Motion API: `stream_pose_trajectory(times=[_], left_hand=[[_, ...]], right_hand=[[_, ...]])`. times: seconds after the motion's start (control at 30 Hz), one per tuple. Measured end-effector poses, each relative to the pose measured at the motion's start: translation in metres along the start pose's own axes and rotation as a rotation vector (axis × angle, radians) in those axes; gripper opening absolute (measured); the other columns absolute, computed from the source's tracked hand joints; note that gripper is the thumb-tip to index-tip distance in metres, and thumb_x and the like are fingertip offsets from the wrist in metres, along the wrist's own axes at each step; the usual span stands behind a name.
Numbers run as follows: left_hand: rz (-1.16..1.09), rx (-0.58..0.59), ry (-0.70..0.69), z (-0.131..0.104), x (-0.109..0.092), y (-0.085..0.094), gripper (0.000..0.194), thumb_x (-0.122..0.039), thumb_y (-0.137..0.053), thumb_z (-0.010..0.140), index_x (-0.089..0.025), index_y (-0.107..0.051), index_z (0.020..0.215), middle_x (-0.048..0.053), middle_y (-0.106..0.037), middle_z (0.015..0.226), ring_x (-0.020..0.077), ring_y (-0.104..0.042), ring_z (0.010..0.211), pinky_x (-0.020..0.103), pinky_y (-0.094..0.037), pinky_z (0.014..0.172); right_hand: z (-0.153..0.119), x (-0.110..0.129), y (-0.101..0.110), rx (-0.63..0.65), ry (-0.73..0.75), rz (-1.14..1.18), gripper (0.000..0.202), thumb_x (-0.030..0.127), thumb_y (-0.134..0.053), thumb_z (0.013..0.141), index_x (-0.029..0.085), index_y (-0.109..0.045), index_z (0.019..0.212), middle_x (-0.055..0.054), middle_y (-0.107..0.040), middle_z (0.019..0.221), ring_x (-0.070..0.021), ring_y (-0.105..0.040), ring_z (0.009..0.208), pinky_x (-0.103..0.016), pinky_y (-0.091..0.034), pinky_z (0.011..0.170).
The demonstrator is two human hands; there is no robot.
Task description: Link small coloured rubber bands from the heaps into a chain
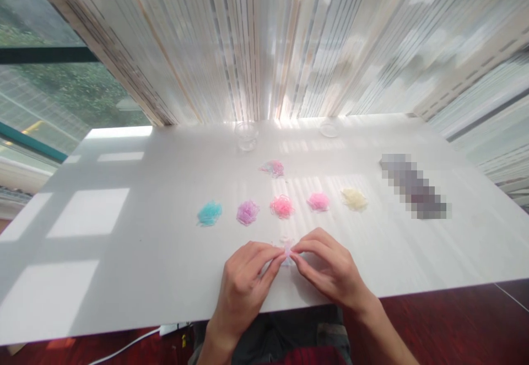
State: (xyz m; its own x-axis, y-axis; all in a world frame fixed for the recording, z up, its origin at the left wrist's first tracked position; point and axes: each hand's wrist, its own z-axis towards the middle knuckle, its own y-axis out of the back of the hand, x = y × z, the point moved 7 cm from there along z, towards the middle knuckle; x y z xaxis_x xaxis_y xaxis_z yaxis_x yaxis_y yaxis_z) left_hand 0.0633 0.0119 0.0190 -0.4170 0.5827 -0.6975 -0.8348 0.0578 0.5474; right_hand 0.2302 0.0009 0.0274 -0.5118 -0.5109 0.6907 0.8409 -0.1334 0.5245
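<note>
My left hand point(250, 277) and my right hand point(328, 268) meet near the front edge of the white table point(165, 277). Thumb and forefinger of each are pinched on a small pale lilac piece point(287, 255), whose exact kind I cannot make out. Just beyond the fingertips lie a few tiny pinkish bits. In a row past my hands are heaps of what look like small rubber bands: teal point(210, 213), purple point(247, 212), coral pink point(282, 206), light pink point(318, 202) and pale yellow point(354, 199). Behind that row sits a mixed-colour heap point(274, 168).
At the back of the table stand a clear round container point(247, 136) and a clear shallow dish or lid point(329, 130). A long pixelated object point(415, 187) lies to the right. A striped curtain point(256, 45) hangs along the far edge. A white cable point(124, 348) runs below the front edge.
</note>
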Motion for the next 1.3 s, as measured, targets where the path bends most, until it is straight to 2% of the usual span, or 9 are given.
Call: stream_pose_trajectory(times=[0.43,0.8,0.93,1.3], left_hand=[[0.036,0.006,0.032,0.0025,0.0016,-0.0027,0.017,-0.015,-0.068,0.097,-0.022,-0.069,0.112,0.003,-0.073,0.096,0.0124,-0.066,0.075,0.023,-0.054,0.066],[0.026,0.008,0.008,0.0037,-0.0006,-0.0025,0.013,-0.011,-0.067,0.097,-0.020,-0.068,0.106,0.003,-0.072,0.093,0.0130,-0.065,0.075,0.024,-0.054,0.068],[0.038,0.001,-0.008,0.0038,-0.0023,-0.0020,0.013,-0.011,-0.069,0.096,-0.020,-0.068,0.106,0.003,-0.072,0.092,0.0140,-0.067,0.079,0.024,-0.054,0.071],[0.047,-0.020,-0.008,0.0017,-0.0032,0.0005,0.013,-0.013,-0.070,0.095,-0.020,-0.068,0.106,0.002,-0.072,0.092,0.0128,-0.065,0.074,0.024,-0.054,0.069]], right_hand=[[-0.0015,-0.0029,0.0033,-0.001,-0.050,0.049,0.015,0.013,-0.065,0.096,0.022,-0.071,0.105,-0.005,-0.070,0.088,-0.0179,-0.067,0.080,-0.031,-0.060,0.068],[-0.0038,-0.0034,0.0022,-0.008,-0.023,0.050,0.019,0.012,-0.070,0.092,0.019,-0.069,0.110,-0.006,-0.069,0.092,-0.0177,-0.067,0.082,-0.029,-0.060,0.070],[-0.0034,-0.0033,0.0013,0.004,-0.022,0.041,0.016,0.011,-0.068,0.093,0.019,-0.069,0.107,-0.005,-0.069,0.090,-0.0171,-0.067,0.081,-0.028,-0.059,0.069],[-0.0046,-0.0043,-0.0004,0.008,-0.019,0.031,0.014,0.010,-0.069,0.093,0.019,-0.068,0.104,-0.005,-0.068,0.089,-0.0168,-0.066,0.080,-0.028,-0.058,0.068]])
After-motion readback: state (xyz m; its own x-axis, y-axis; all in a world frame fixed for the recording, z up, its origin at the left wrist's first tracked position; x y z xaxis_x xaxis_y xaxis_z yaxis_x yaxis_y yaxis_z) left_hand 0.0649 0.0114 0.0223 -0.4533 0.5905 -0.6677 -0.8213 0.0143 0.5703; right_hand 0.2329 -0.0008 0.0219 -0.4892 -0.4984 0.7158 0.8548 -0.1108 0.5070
